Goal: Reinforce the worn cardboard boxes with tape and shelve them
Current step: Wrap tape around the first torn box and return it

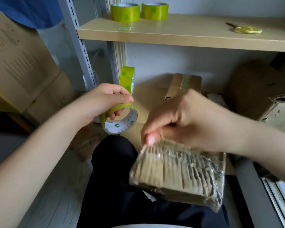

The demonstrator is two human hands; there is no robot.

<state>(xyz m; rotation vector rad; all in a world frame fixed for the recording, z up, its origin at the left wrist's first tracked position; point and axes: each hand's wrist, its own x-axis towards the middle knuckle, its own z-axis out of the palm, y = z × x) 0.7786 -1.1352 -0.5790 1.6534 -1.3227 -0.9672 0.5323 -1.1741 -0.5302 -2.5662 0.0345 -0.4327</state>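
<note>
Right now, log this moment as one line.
left hand: holds tape roll | right hand: presses tape on cardboard box | box: on lap | spare rolls: upper shelf

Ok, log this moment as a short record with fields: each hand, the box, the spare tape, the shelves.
left hand: left hand grips a tape roll, a strip pulled up from it
right hand: right hand grips the top edge of the cardboard box; motion-blurred
box: small, worn, already covered in clear tape, on the person's lap
spare tape: two green rolls on the upper shelf
other on upper shelf: a flat yellowish item, too blurred to identify
lower shelf: taped box and further boxes
</note>
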